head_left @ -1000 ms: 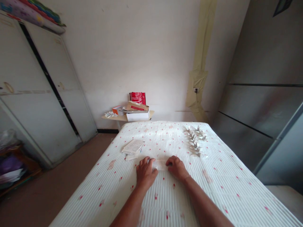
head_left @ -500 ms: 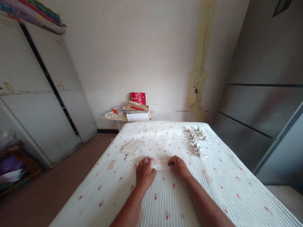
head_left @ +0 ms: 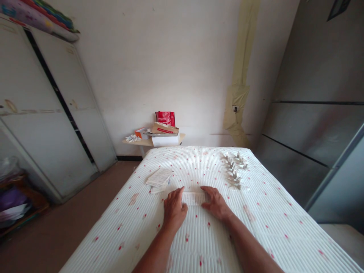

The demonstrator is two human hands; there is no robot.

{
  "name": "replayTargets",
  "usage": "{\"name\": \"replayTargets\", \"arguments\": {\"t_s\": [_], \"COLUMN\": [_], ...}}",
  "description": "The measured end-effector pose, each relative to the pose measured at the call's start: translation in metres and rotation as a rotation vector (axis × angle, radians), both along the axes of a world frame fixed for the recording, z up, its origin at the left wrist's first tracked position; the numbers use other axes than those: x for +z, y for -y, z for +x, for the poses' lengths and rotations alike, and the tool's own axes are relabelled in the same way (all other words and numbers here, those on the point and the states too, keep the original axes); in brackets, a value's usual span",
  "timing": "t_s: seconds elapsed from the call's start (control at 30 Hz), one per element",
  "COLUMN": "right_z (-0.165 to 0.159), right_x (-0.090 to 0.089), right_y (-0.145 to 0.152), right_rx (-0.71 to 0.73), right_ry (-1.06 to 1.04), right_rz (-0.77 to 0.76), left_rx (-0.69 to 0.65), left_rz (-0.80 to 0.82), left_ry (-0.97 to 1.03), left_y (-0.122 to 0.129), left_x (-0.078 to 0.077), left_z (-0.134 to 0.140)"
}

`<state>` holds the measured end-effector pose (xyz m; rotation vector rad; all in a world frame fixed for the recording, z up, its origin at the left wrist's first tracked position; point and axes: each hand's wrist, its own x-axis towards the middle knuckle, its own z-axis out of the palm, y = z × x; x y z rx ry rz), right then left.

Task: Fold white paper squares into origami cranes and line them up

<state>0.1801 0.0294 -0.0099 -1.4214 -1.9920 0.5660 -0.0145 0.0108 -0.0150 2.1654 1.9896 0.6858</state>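
A strip-like sheet of printed paper (head_left: 193, 198) lies flat on the white, red-dotted quilted bed cover (head_left: 136, 231). My left hand (head_left: 173, 207) is at the paper's left end, thumb and index finger apart. At the right end is my right hand (head_left: 215, 204), its fingers stretched out and the thumb apart from them. Whether either hand presses on the paper cannot be made out. A small stack of printed sheets (head_left: 159, 177) rests beyond my left hand. Several folded paper figures (head_left: 234, 176), pointed like cranes, stand in rows beyond my right hand.
Behind the bed, a small table (head_left: 146, 142) carries a white box (head_left: 165, 140), a red bag (head_left: 165, 118), an orange box (head_left: 140, 132) and more white folded pieces (head_left: 133, 138). Pale cabinets (head_left: 71, 98) stand left, a grey wardrobe (head_left: 307, 125) right.
The fingers of my right hand have uncurled and spread beside the paper. My left index finger has straightened and points farther forward. The paper stays in about the same place.
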Motion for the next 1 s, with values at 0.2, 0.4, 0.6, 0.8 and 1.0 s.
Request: {"name": "replayTargets", "arguments": {"t_s": [0.2, 0.4, 0.6, 0.8, 1.0], "right_z": [-0.005, -0.007, -0.009, -0.009, -0.012], "right_x": [-0.002, 0.001, -0.001, 0.000, 0.005], "right_y": [0.002, 0.003, 0.002, 0.003, 0.005], "right_rx": [0.011, 0.005, -0.001, 0.007, 0.018], "right_ry": [0.111, 0.140, 0.121, 0.103, 0.108], "right_rz": [0.015, 0.010, 0.050, 0.069, 0.103], "left_rx": [-0.052, -0.087, -0.118, -0.167, -0.192], "left_rz": [0.042, 0.087, 0.187, 0.289, 0.303], "left_ry": [0.026, 0.050, 0.113, 0.145, 0.174], "left_y": [-0.001, -0.002, -0.004, -0.006, -0.003], "left_x": [-0.005, -0.007, -0.010, -0.014, -0.010], "left_z": [-0.001, -0.001, -0.002, -0.003, -0.001]}}
